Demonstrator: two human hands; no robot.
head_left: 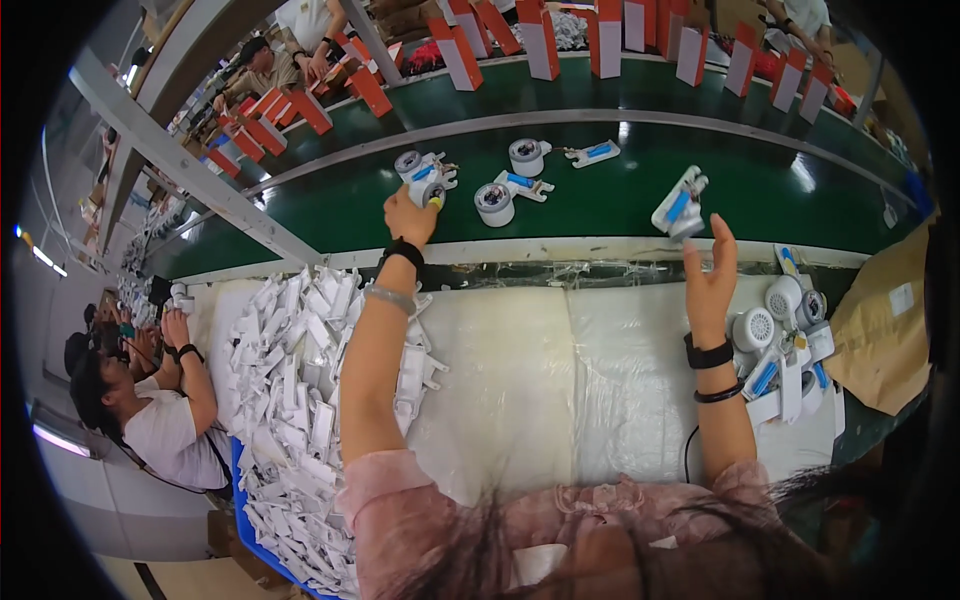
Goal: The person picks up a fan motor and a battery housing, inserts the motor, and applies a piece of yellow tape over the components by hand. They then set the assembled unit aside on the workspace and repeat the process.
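My left hand (410, 215) reaches onto the green conveyor belt (590, 215), its fingers closed on a round white device part (430, 192); a spot of yellow shows at the fingertips. Another white round unit (408, 162) lies just beyond it. My right hand (711, 270) is raised at the belt's near edge, fingers spread. Close past its fingertips is a white device with a blue cylinder (683, 205); whether they touch is unclear. Between my hands, two round white units (494, 203) (526, 156) and a flat white piece with a blue cylinder (594, 152) rest on the belt.
White plastic pieces (290, 380) heap up at my left, partly in a blue bin (243, 500). White round assemblies (785, 330) pile at my right beside a brown paper bag (880, 315). Orange-and-white boxes (540, 45) line the far side. Co-workers sit left and opposite. A metal post (190, 165) slants leftward.
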